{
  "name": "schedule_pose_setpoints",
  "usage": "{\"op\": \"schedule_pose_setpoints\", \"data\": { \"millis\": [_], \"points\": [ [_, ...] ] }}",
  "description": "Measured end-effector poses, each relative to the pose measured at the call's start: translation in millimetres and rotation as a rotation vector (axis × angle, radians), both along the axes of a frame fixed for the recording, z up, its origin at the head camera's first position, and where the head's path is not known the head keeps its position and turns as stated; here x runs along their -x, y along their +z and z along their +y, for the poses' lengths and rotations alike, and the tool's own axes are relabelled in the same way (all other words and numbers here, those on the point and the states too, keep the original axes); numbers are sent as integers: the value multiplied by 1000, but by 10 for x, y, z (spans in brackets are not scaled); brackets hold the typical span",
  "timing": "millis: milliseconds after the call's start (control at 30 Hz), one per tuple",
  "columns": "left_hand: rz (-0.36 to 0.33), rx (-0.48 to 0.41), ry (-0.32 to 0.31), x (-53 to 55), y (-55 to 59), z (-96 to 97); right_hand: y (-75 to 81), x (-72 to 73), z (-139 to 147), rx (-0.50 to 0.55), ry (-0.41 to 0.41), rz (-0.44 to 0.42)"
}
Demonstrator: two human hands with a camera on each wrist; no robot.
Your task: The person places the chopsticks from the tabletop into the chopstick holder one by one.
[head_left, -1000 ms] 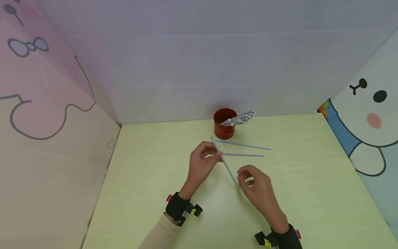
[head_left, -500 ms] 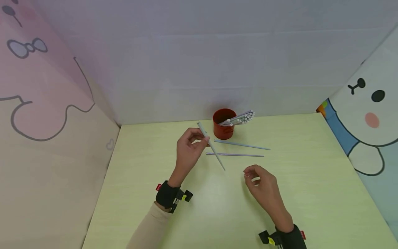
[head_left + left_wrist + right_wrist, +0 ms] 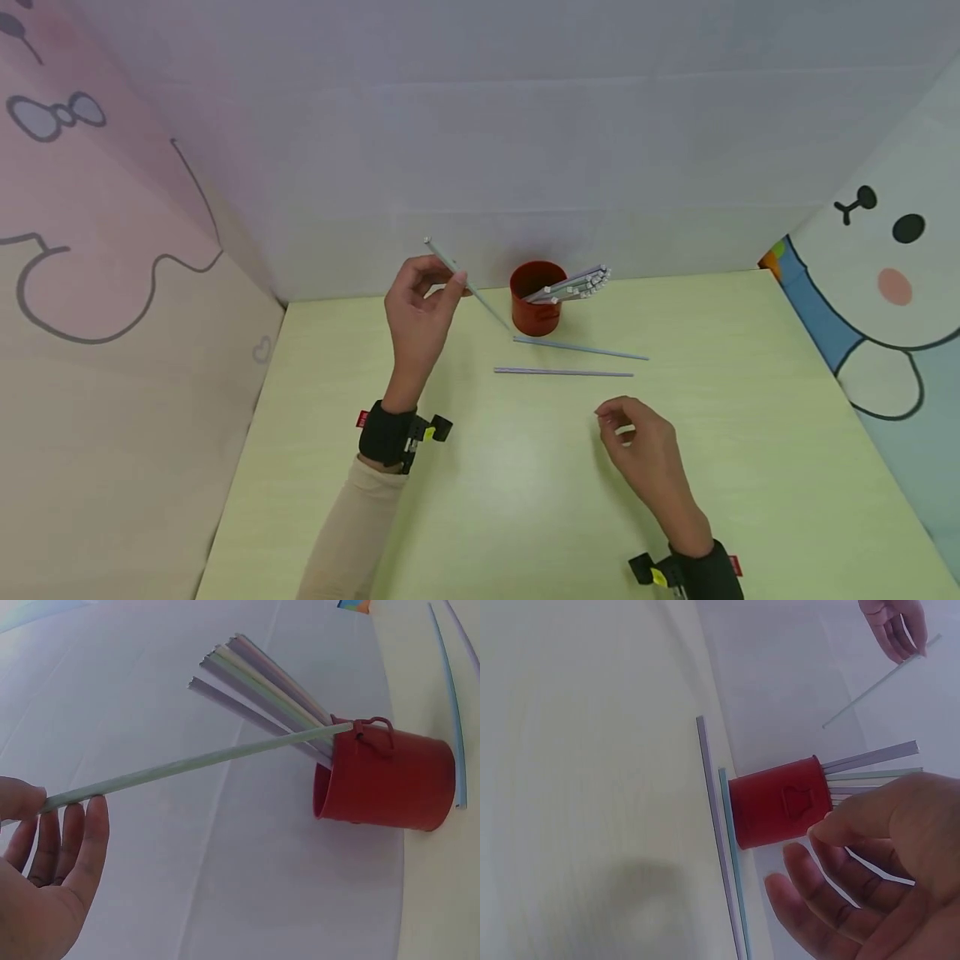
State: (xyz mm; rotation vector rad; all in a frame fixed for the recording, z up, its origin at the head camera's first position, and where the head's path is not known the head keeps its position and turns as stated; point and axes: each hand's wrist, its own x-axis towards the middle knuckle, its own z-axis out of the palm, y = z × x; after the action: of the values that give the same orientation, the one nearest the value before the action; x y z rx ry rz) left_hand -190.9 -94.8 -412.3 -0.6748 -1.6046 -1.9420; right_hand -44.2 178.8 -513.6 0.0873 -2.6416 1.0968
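Observation:
My left hand [image 3: 420,321] pinches a long, thin pale green stick [image 3: 202,759] between thumb and fingers, raised near the table's back edge. The stick slants down to the right, and its far end overlaps the rim of a red bucket [image 3: 397,780] in the left wrist view. Several pastel sticks [image 3: 588,284] lean out of that bucket to the right. In front of it a blue stick [image 3: 581,347] and a purple stick [image 3: 562,372] lie on the table. My right hand [image 3: 648,450] hovers at the right with fingers loosely bent and nothing in them.
A pale yellow-green table [image 3: 510,517] lies under both hands. Behind it stands a plain grey-white wall [image 3: 480,150], close behind the bucket. Side panels printed with cartoon figures flank the table at left and right.
The left hand has carried the green stick leftward and up toward the back edge, uncovering the purple stick's left end. The right hand has shifted slightly right.

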Motion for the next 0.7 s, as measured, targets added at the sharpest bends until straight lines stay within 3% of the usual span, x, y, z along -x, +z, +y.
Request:
{"op": "schedule_pose_setpoints", "data": {
  "millis": [300,600,700],
  "points": [
    [98,95,77,53,221,174,-26,-4,52,0,-15,-9],
    [140,155,125,131,136,349,-30,17,36,20,-33,21],
    [136,171,130,112,140,392,-19,27,48,18,-41,25]
  ]
}}
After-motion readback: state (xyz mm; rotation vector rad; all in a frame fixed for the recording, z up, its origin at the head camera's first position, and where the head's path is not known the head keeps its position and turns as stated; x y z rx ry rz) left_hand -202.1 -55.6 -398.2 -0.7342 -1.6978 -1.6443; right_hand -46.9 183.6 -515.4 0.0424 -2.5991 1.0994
